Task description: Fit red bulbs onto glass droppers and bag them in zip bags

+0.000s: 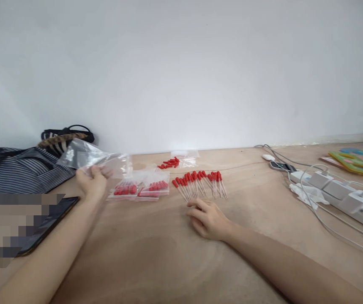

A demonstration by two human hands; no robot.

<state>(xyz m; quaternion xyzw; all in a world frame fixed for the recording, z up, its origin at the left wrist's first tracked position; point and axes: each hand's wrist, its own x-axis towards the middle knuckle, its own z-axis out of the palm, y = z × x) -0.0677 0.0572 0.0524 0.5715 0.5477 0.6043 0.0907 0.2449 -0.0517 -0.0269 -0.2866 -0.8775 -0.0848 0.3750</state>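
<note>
At the left, my left hand [92, 182] has its fingers closed on a clear plastic bag [84, 155], which hangs loosely above the table. Just right of it lie flat zip bags [153, 185] with red-tipped sticks inside. My right hand [208, 218] rests on the table, loosely curled with its fingers a little apart. Its fingertips are beside the lower ends of a row of thin white sticks with red tips [194, 180]; whether they touch is unclear. A second small group of these sticks [216, 182] lies just to the right.
Behind the row are loose red caps [169, 163] and white sticks on a clear bag [188, 160]. A phone [50, 226] and striped fabric [19, 169] lie left. Right are a power strip with chargers [336, 193], cables, a small dark device [282, 166] and colourful flat pieces [358, 162].
</note>
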